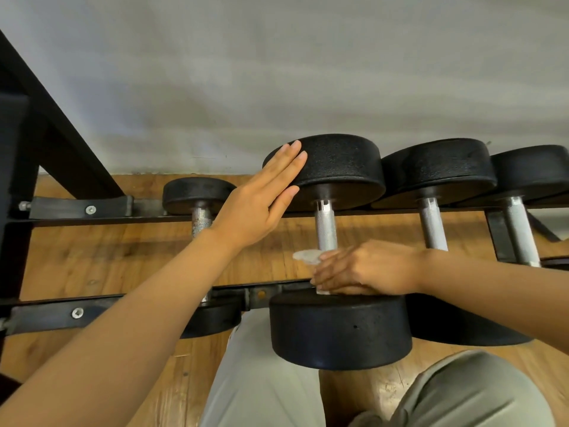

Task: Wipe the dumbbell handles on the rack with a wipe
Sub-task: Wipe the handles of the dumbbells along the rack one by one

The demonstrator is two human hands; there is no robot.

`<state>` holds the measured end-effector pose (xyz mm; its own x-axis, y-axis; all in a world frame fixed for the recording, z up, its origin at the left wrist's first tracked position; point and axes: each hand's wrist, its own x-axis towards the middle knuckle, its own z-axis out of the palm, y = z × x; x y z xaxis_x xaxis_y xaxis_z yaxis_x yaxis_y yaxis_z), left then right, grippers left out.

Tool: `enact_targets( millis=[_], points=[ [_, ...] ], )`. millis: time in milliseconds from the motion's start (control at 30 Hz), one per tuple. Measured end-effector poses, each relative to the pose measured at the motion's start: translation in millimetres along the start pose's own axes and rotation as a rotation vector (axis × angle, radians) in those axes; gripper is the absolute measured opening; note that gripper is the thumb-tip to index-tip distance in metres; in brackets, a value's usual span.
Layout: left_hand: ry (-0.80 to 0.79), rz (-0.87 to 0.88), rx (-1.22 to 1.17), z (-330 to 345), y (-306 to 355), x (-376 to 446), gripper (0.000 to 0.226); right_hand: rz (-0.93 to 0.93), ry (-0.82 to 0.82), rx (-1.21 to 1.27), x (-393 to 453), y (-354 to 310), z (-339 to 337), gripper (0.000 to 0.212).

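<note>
Nowhere was any readable brand, weight mark or writing on the gear. Four dumbbells sat across the black steel rack (123, 298): one small at left, three larger to its right. Heads were round, black, pebbled rubber; handles were silver knurled metal cylinders. Two hex bolts showed on the rack's left brackets. Left hand (261, 201) lay flat, fingers straight and together, grip released, palm against the side of the far head (338, 166) of the second dumbbell. Right hand (366, 268) had its grip clenched around the near end of that dumbbell's handle (325, 224), just above the near head (340, 329), with a thin whitish translucent wipe (304, 256) bunched under the fingers and sticking out to the left. Handles of the other two large dumbbells (432, 224) (520, 231) were bare. Wood plank floor (101, 260) below, grey wall (277, 72) behind, person's light khaki trouser legs at bottom.
</note>
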<state>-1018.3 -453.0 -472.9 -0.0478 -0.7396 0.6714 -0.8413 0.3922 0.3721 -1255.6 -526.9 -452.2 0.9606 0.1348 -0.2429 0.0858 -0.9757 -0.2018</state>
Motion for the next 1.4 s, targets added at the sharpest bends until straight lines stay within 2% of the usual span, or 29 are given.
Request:
enact_targets(
  millis=[67, 133, 267, 333, 500, 567, 633, 733, 833, 900, 1000, 1067, 1133, 1267, 1333, 1400],
  points=[
    [0.000, -0.003, 0.000, 0.2, 0.7, -0.1, 0.048, -0.052, -0.023, -0.012, 0.4, 4.9, -3.1, 0.037],
    [0.002, -0.002, 0.000, 0.4, 1.2, 0.2, 0.048, -0.058, 0.070, -0.100, 4.3, 14.3, -5.6, 0.036],
    [-0.012, -0.003, 0.029, -0.2, 1.9, -0.6, 0.048, 0.137, 0.275, -0.191, 11.5, 29.3, -22.6, 0.040],
    [-0.020, -0.016, 0.024, -0.5, 2.9, -0.5, 0.049, 0.162, 0.322, -0.197, 11.3, 22.0, -15.0, 0.041],
    [-0.018, -0.037, -0.002, 0.5, 4.1, -0.6, 0.049, -0.005, 0.143, 0.000, -7.1, 3.0, 8.8, 0.037],
    [-0.025, -0.044, -0.006, 0.2, 5.0, -0.6, 0.049, -0.049, 0.100, -0.035, -4.3, 9.5, 0.6, 0.037],
    [-0.032, -0.052, -0.009, -0.6, 5.6, 0.3, 0.049, -0.048, 0.153, -0.110, 4.6, 19.1, -9.5, 0.035],
    [-0.044, -0.046, 0.018, -1.1, 6.8, 0.2, 0.050, 0.096, 0.284, -0.168, 15.3, 33.1, -26.8, 0.036],
    [-0.027, -0.032, 0.015, -0.1, 6.7, -0.2, 0.049, 0.167, 0.309, -0.154, 16.1, 22.8, -18.8, 0.038],
    [-0.009, -0.033, 0.001, 1.2, 6.6, -0.7, 0.049, 0.094, 0.211, -0.101, 10.3, 4.8, -9.0, 0.038],
    [0.005, -0.025, 0.012, 1.7, 6.0, -0.8, 0.048, 0.026, -0.073, -0.003, 10.9, -6.1, -7.1, 0.043],
    [0.004, -0.016, 0.023, 1.8, 6.0, -0.6, 0.048, 0.014, -0.135, -0.038, 17.3, 2.4, -14.8, 0.044],
    [0.009, -0.008, 0.026, 1.8, 5.2, 0.0, 0.048, 0.019, -0.069, -0.138, 24.0, 12.9, -20.7, 0.046],
    [0.042, 0.032, 0.052, 4.9, 2.5, -0.4, 0.047, 0.137, 0.187, -0.228, 29.1, 28.9, -29.7, 0.043],
    [0.053, 0.045, 0.063, 6.3, 1.9, 0.1, 0.046, 0.134, 0.217, -0.215, 24.3, 22.8, -22.4, 0.038],
    [0.070, 0.050, 0.064, 7.7, 1.8, 0.1, 0.045, 0.093, 0.162, -0.140, 10.8, 10.7, -13.2, 0.035]
  ],
)
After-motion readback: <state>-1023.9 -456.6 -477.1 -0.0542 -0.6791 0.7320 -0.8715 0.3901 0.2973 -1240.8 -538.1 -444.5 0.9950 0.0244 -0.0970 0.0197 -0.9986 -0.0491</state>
